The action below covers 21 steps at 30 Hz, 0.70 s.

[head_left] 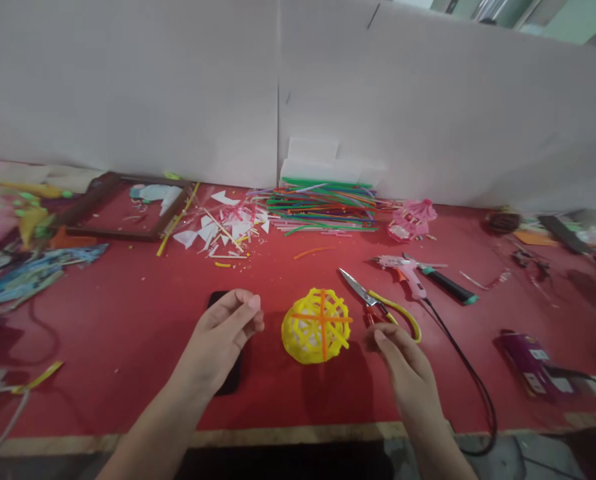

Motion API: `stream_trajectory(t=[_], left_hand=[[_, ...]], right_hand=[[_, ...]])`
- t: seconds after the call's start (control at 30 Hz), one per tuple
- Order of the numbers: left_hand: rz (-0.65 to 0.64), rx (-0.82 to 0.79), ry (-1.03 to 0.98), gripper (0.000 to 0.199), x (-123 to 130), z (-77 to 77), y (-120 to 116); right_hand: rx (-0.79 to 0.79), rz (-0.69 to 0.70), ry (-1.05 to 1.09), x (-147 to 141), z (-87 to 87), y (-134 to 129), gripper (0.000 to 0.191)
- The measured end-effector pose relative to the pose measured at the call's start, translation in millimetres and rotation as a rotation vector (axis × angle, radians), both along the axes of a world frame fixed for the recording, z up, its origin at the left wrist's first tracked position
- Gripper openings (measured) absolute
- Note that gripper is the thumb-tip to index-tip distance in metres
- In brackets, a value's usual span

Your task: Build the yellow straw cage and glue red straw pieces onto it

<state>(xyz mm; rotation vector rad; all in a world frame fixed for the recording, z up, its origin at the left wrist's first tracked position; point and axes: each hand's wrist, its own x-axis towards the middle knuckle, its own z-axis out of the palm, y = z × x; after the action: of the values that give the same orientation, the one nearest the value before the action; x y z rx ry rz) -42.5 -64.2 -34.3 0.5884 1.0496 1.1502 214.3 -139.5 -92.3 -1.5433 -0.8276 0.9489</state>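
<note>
A yellow openwork ball (294, 341), built from fuzzy pipe cleaners with something white inside, rests on the red table. Two orange strips cross over its top. My left hand (228, 333) hovers left of the ball, thumb against curled fingers, with nothing visible in them; a dark phone (231, 380) lies partly hidden beneath it. On the ball's other side is my right hand (403, 357), its thumb and forefinger drawn together beside the handles of the scissors (395, 310). Whether those fingertips hold anything small cannot be made out. Neither hand touches the ball.
Behind the scissors lie a pink glue gun (403, 270) with a trailing cord and a dark-handled tool (448, 285). Colored pipe cleaners (323, 203) are piled by the white partition. White scraps (223, 230) and a brown frame (113, 233) sit left; a purple box (528, 363) lies right.
</note>
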Motion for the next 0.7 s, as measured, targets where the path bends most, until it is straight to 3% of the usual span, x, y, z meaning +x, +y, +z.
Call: stream_trajectory(t=[0.13, 0.37, 0.7], left_hand=[[0.045, -0.012, 0.068, 0.035, -1.5, -1.4, 11.6], [0.053, -0.112, -0.001, 0.039, 4.0, 3.6, 25.5], [0.018, 0.050, -0.153, 0.031, 8.6, 2.6, 38.6]], right_hand=[[-0.037, 0.014, -0.066, -4.3, 3.2, 1.5, 0.033], [-0.005, 0.037, -0.068, -14.6, 15.3, 21.8, 0.033], [-0.001, 0.077, -0.220, -8.1, 21.2, 42.7, 0.026]])
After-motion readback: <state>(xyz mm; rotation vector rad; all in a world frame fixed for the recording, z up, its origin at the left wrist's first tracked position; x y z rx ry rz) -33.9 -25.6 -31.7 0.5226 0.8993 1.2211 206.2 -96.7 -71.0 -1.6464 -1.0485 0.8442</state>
